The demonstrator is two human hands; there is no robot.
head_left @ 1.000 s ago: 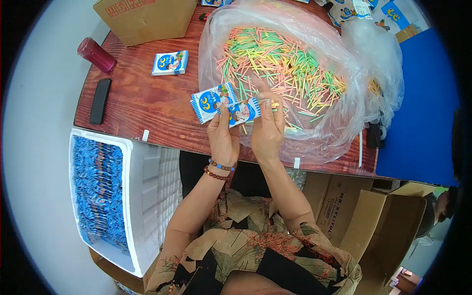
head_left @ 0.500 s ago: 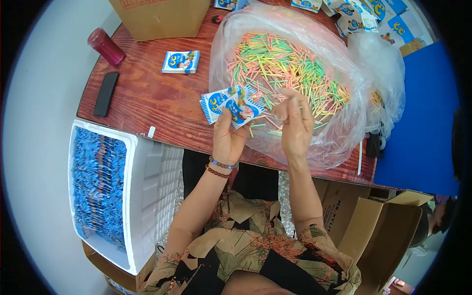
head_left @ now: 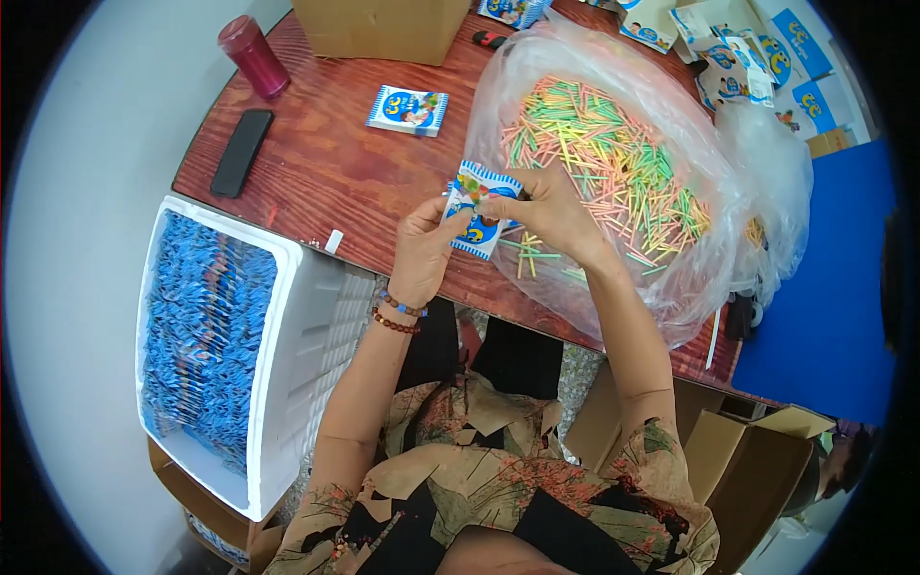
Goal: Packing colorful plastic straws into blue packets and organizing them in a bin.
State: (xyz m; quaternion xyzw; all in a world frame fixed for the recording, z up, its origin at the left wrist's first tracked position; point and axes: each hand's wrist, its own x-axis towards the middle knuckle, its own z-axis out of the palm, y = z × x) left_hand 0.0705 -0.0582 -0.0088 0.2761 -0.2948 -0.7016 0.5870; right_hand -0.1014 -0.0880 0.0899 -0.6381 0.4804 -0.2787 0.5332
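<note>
A small blue-and-white printed packet (head_left: 476, 213) is held above the near edge of the wooden table (head_left: 316, 172). My left hand (head_left: 426, 251) grips it from below. My right hand (head_left: 541, 206) pinches its top edge, fingers closed there. Just to the right lies a big clear plastic bag (head_left: 671, 287) filled with several thin coloured sticks (head_left: 613, 163) in green, pink, orange and yellow. A few sticks (head_left: 532, 254) lie right under my right hand.
A second packet (head_left: 407, 109) lies flat on the table. A black phone (head_left: 241, 151) and a red cup (head_left: 251, 56) are at the left, a cardboard box (head_left: 383, 27) at the back. A white crate (head_left: 297, 335) of blue packets (head_left: 196, 335) stands at my left.
My right hand has come away from the sticks in the bag and now meets the packet's top. The packet has turned more upright in my left hand.
</note>
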